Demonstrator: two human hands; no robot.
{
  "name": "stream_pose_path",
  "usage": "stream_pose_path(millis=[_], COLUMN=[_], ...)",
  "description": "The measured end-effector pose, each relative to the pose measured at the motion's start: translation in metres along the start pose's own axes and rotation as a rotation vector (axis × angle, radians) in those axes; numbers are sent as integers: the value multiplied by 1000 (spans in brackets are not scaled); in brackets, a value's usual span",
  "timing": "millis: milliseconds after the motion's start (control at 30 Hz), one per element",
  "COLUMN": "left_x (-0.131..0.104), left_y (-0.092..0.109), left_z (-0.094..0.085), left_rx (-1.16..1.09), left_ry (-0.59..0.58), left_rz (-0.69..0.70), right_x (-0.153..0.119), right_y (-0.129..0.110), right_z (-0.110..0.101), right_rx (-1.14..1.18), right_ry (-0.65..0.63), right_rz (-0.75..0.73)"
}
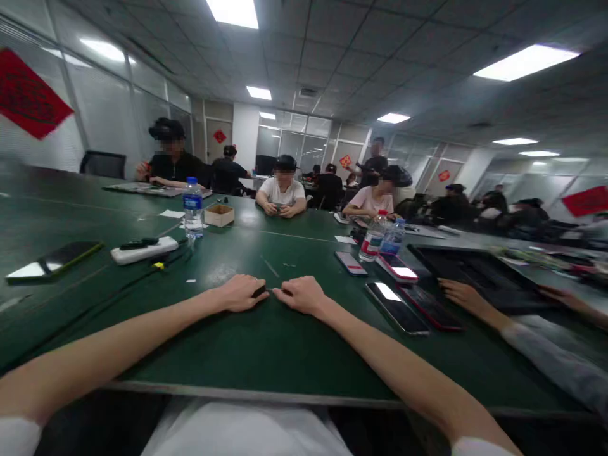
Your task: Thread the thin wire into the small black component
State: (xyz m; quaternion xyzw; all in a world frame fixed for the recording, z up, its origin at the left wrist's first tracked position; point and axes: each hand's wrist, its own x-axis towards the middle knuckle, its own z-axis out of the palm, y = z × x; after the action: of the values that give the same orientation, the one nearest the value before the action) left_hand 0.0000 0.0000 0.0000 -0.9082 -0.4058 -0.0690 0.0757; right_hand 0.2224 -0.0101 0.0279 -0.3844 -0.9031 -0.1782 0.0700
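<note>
On the tabletop (pixel 266 361), left hand (pixel 240 292): gripping a small dark object (pixel 259 291), axis unclear!
Right hand (pixel 304 295): curled just beside, grip unclear.

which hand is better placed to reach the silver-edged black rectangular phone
Probably the right hand: it lies nearer that phone; the left hand is farther off and seems to hold a small dark object.

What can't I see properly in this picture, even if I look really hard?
All in the head view:
- Most of the small dark thing in the left hand: covered by that hand's fingers.
- Whether the right hand holds anything: its own curled shape hides it.
- Words on the bottle label near the box: too small and blurred.
- The white shirt: cut off by the bottom edge.
</note>
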Motion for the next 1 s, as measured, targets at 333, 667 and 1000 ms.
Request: stream_pose_path(millis=[333, 667, 1000], left_x=[-1, -2, -1], left_y=[0, -5, -4], left_z=[-2, 3, 2], left_rx=[-73, -88, -85], left_ry=[0, 4, 1], left_rz=[-13, -21, -23], right_x=[1, 4, 5], right_y=[0, -3, -2], right_z=[2, 1, 4], right_rx=[77, 88, 61], right_ry=[-22, -26, -28], right_rz=[17, 31, 29])
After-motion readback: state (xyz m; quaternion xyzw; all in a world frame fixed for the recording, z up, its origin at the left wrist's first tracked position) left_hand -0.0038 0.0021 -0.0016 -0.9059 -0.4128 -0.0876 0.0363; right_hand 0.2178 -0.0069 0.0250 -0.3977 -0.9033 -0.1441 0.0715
